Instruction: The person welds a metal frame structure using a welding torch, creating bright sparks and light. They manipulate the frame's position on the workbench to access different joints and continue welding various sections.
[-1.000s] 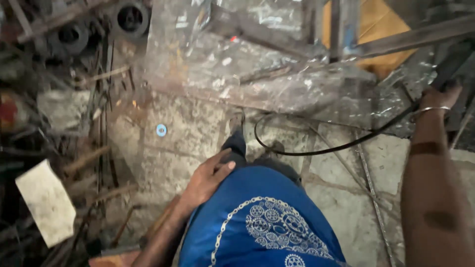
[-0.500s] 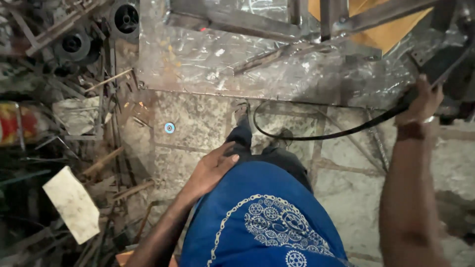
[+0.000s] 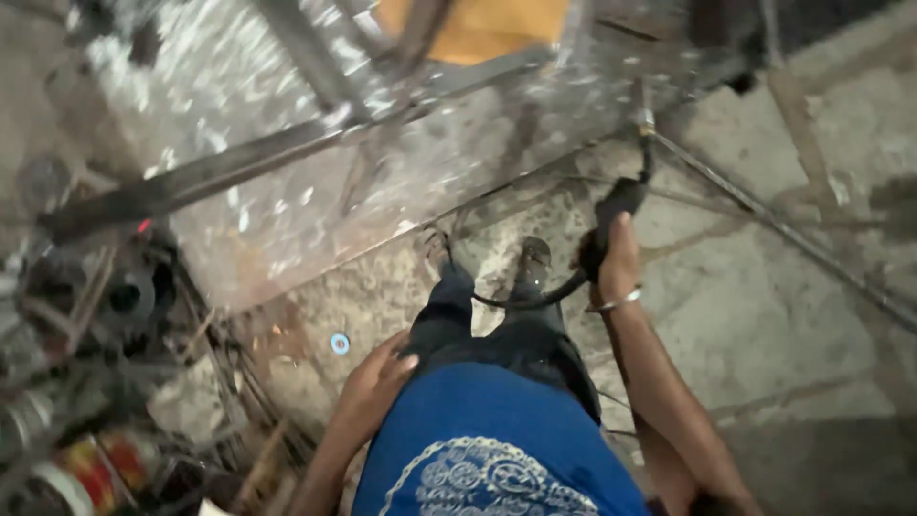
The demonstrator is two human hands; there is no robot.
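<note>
cracked concrete floor underfoot; plastic-wrapped metal frame at eleven o'clock. right hand is closed around a black tool handle at one o'clock, its cable looping below; left hand rests open-fingered on the thigh, apparently for support.

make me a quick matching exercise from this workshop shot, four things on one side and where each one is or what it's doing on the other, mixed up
Things:
1. right hand
2. left hand
3. small blue ring
4. metal frame

Places or states:
A. resting on the person's own thigh
B. lying alone on the stone floor, left of the legs
C. gripping a black handle with a cable
D. wrapped in clear plastic, across the top of the view

Pairs: 1-C, 2-A, 3-B, 4-D
</note>
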